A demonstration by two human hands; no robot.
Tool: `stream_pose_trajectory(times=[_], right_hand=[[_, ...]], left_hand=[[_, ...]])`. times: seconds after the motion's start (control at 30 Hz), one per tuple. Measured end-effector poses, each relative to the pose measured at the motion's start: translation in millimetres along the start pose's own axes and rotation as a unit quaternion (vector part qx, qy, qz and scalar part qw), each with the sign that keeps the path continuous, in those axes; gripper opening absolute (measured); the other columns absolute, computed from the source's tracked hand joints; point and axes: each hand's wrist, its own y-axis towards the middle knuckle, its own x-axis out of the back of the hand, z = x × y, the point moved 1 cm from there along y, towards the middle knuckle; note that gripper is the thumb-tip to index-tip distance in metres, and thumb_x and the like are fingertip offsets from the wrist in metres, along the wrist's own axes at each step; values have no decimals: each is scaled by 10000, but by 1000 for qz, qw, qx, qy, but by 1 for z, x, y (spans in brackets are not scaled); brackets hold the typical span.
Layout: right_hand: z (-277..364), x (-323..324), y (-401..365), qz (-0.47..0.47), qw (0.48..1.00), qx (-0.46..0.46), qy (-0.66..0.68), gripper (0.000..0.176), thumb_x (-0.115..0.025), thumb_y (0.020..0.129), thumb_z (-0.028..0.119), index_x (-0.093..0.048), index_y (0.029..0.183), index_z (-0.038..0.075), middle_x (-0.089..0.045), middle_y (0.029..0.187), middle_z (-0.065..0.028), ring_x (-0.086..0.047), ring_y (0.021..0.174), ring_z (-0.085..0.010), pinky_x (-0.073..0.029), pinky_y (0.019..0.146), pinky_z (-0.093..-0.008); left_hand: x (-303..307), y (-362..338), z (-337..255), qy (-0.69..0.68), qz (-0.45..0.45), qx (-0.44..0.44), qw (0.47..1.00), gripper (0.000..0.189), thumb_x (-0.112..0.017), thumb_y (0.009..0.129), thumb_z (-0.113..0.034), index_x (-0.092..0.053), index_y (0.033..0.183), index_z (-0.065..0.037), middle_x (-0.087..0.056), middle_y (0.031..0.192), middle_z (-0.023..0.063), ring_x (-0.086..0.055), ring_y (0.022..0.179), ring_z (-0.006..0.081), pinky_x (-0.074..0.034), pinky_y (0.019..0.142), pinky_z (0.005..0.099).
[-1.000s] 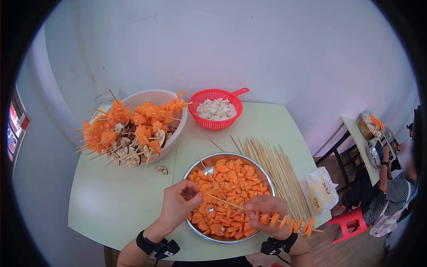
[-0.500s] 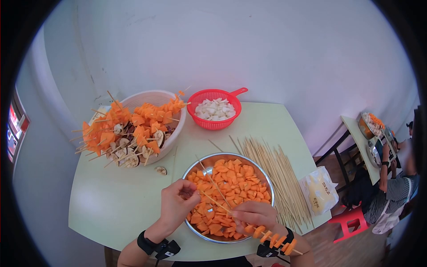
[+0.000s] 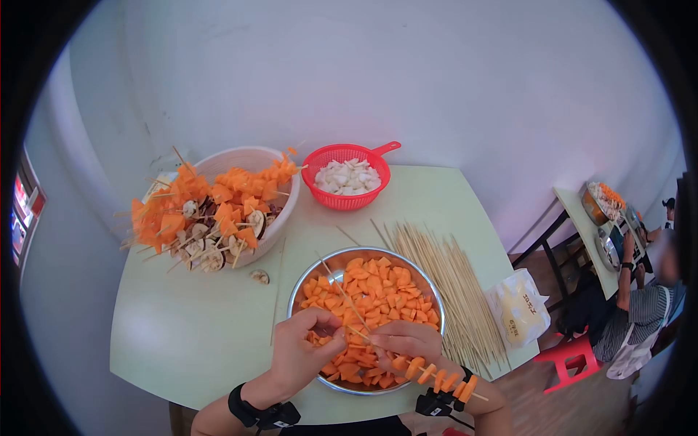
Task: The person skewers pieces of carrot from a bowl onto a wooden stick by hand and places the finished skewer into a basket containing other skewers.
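A steel bowl (image 3: 294,296) of cut carrot pieces (image 3: 374,287) stands on the table in front of me. My right hand (image 3: 407,340) is closed around a bamboo skewer (image 3: 478,396) over the bowl's near side. Several carrot pieces (image 3: 440,379) are threaded on it, toward the lower right. Beside the skewer's other end, my left hand (image 3: 305,350) makes a pinch with thumb and fingertips; what is between them is hidden. Another bare skewer (image 3: 337,282) slants across the bowl.
A white basin (image 3: 291,207) at the back left holds carrot and eggplant skewers. Next to it is a red strainer (image 3: 309,182) of white pieces. Loose skewers (image 3: 451,291) and a plastic packet (image 3: 518,309) lie right. Another person (image 3: 640,312) is beside a far table (image 3: 582,225).
My right hand has moved slightly up and left with the carrot skewer. My left hand has shifted down and right, closer to my right hand. The whole view has shifted slightly.
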Motion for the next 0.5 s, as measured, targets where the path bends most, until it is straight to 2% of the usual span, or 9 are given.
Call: stream_pose_trajectory(times=[0.07,0.13,0.17,0.23,0.27,0.33,0.37,0.43,0.5], right_hand=[[6,3,4,-13,1000,11,-17,206,-623,754,4,-591,956,-13,-620,852,-118,-623,682,-179,-501,590,-243],[12,11,5,54,969,-239,27,113,-558,832,19,-541,940,-10,-620,850,-128,-628,709,-184,-506,583,-259],[11,10,5,55,969,-239,25,113,-558,832,19,-541,940,-10,-620,850,-128,-628,709,-184,-506,583,-259],[2,6,1,-142,901,-282,297,81,-491,880,23,-474,957,3,-616,831,-141,-627,725,-189,-513,604,-277],[-4,6,-3,-142,900,-289,294,95,-465,892,20,-428,980,11,-603,811,-145,-619,711,-195,-518,614,-295],[-6,5,-4,-129,887,-301,327,111,-478,884,12,-431,985,9,-592,815,-142,-615,718,-198,-512,622,-298],[-7,5,-3,-118,872,-312,359,127,-491,876,3,-434,989,7,-582,819,-140,-611,724,-202,-507,631,-302],[-12,5,-3,-99,885,-311,332,136,-472,897,60,-439,1019,8,-572,839,-124,-599,747,-191,-497,636,-301],[-13,6,4,-82,898,-307,304,168,-454,919,116,-445,1048,9,-562,858,-109,-588,770,-181,-487,641,-299]], left_hand=[[2,0,1,-5,-7,-10,1000,116,-667,709,-51,-609,799,-5,-625,723,46,-584,657,102,-481,619,234],[7,2,4,5,25,-25,999,152,-689,701,-68,-617,829,-28,-627,744,48,-588,659,136,-473,622,246],[12,6,2,3,25,-26,999,152,-689,701,-68,-617,829,-28,-627,744,48,-588,659,136,-473,622,246],[22,14,-10,207,-61,-283,935,187,-691,700,-78,-621,873,-57,-620,758,61,-593,667,193,-465,618,274],[20,13,-6,206,-61,-283,935,187,-691,700,-78,-621,873,-57,-620,758,61,-593,667,193,-465,618,274],[13,10,6,165,39,-280,945,210,-689,685,-76,-616,881,-77,-602,746,66,-579,655,237,-454,598,303],[12,9,7,165,37,-280,945,210,-689,685,-76,-616,881,-77,-602,746,66,-579,655,237,-454,598,303],[11,7,10,200,85,-277,936,191,-674,683,-61,-608,861,-77,-582,701,59,-572,635,234,-438,570,330],[13,10,16,205,42,-288,935,182,-673,680,-60,-605,848,-77,-577,686,53,-566,624,231,-432,563,331]])
